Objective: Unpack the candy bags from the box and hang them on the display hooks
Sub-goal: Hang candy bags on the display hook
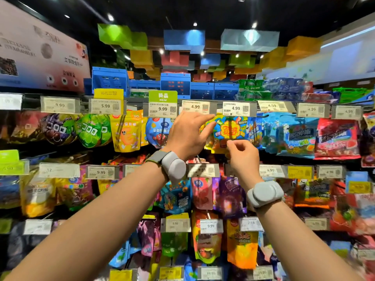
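A yellow and blue candy bag [230, 129] with a flower logo hangs in the top row under the 4.99 price tag [235, 108]. My left hand [187, 134] is raised at the bag's upper left, fingers curled with the thumb and fingertips pinching its top corner. My right hand [242, 154] is at the bag's lower edge, fingers curled and pinching the bottom. The hook itself is hidden behind the tag and the bag. No box is in view.
Rows of candy bags fill the display wall, with price tags on hook ends such as a 9.99 tag [162, 109] to the left. Blue crates [175, 84] stand on top. Light blue bags [294, 134] hang right beside the held bag.
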### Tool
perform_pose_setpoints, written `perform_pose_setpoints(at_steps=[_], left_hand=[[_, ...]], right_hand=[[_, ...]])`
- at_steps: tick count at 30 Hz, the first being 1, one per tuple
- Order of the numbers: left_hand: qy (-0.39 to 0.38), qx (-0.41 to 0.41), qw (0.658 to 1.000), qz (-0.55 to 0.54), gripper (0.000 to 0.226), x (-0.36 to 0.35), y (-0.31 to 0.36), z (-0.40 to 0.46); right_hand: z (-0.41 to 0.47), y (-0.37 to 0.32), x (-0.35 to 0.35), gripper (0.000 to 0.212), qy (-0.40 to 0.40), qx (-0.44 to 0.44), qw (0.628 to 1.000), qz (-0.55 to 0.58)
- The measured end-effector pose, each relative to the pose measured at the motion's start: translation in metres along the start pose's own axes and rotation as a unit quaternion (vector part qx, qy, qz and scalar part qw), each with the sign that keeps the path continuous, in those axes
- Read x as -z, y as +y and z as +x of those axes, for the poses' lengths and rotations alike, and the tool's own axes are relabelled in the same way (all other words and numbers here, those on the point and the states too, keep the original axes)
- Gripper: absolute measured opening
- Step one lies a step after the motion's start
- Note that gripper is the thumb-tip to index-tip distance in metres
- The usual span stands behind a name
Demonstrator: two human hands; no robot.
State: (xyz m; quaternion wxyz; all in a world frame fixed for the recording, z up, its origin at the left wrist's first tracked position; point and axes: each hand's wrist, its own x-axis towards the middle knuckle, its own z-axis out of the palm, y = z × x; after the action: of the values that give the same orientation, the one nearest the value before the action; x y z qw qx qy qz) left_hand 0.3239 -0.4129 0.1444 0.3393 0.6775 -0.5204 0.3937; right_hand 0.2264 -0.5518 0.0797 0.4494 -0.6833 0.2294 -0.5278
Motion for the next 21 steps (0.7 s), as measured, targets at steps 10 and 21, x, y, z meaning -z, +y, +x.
perform_pose_setpoints(at_steps=[10,21], left_hand=[[-0.024,0.252,0.943,-0.217,0.022,0.017,-0.03,-0.105],[-0.038,0.491,0.803,-0.336,0.016,0.024,-0.06,-0.24]], right_hand=[[-0.088,0.014,-0.061,0.013,-0.066,-0.02,0.996,0.061],[-0.195,0.086,-0.114,0.015,-0.182,-0.143,0.972,0.032]])
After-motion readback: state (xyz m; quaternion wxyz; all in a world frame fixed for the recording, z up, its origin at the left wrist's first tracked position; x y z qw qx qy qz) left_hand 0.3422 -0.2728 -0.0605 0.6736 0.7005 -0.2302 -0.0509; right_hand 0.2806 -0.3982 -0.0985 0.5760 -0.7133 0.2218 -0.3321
